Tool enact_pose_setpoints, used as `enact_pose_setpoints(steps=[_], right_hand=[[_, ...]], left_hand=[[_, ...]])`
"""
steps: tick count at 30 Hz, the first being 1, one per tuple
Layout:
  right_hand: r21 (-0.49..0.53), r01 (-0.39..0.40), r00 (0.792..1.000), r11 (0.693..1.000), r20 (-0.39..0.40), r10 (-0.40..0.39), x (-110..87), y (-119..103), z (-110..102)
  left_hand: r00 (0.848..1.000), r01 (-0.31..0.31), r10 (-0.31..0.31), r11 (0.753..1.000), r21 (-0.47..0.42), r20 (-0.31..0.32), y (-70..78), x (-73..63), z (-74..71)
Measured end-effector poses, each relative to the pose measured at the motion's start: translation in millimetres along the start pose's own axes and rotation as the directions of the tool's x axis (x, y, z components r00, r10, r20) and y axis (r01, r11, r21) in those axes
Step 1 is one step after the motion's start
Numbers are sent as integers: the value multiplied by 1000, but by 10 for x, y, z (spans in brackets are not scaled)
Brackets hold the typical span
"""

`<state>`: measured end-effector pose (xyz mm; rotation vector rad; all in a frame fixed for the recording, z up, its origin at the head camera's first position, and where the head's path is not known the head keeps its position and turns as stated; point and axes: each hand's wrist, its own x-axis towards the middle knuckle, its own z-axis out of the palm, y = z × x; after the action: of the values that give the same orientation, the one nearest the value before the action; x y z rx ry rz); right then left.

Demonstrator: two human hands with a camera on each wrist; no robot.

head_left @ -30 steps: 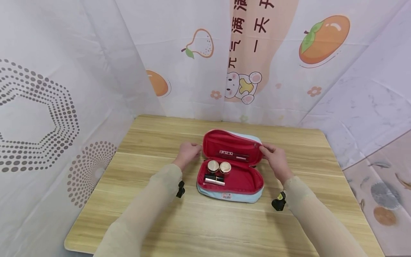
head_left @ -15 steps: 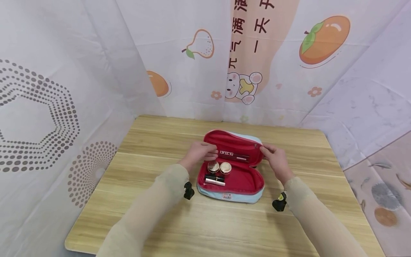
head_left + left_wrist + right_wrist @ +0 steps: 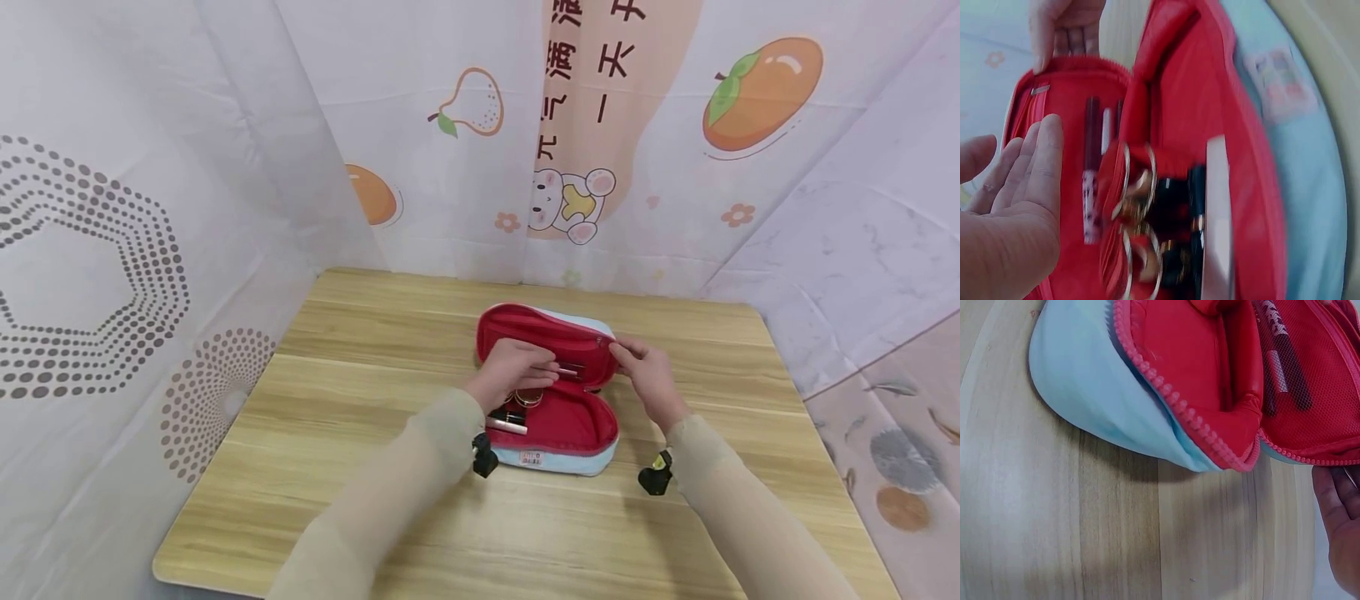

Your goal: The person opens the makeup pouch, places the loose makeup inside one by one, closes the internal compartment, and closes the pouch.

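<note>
A light blue zip pouch with a red lining lies unzipped, its lid tipped back. My left hand is over the lid's inner side, fingers extended and holding nothing; in the left wrist view the fingers are straight. At the lid's right edge, my right hand pinches the rim between thumb and fingers. Slim pen-like cosmetics sit behind the lid's mesh pocket. In the base are two gold-rimmed round jars, a black tube and a pale tube, partly covered by my left hand in the head view.
The pouch rests on a wood-grain table with a rounded left front corner. Behind it hangs a white curtain printed with fruit and writing. A dotted-pattern cloth hangs at the left.
My left hand has moved from beside the lid's left edge rightward across the lid, now covering part of the jars and pens. My right hand keeps its hold on the right edge.
</note>
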<state>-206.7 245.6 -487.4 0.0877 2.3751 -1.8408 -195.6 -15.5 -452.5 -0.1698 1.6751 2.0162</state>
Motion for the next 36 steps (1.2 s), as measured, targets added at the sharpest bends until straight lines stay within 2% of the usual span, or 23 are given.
enact_pose_setpoints(steps=[7, 13, 18, 24, 30, 35, 36], right_hand=[[-5, -8, 1000, 1000, -1, 8, -1, 16, -32], [-3, -10, 1000, 1000, 26, 10, -86, -109, -57], [-17, 5, 999, 1000, 32, -4, -208, -294, -39], [-50, 24, 999, 998, 47, -22, -223, -320, -36], [-80, 3, 999, 997, 49, 1, -230, -361, -24], [-75, -3, 998, 997, 58, 7, -240, -374, -29], [-75, 4, 998, 997, 59, 0, -211, -321, -38]], left_hand=[[1000, 0, 0, 1000, -2, 9, -95, 73, 314], [999, 0, 1, 1000, 12, -37, -166, 164, 490], [997, -30, 31, 1000, 7, -70, -221, 233, 579], [992, -68, 66, 998, -14, -104, -293, 313, 661], [984, -99, 95, 995, -18, -150, -287, 360, 734], [973, -119, 123, 992, 31, -194, -270, 381, 789], [971, -116, 124, 992, 53, -205, -270, 395, 794]])
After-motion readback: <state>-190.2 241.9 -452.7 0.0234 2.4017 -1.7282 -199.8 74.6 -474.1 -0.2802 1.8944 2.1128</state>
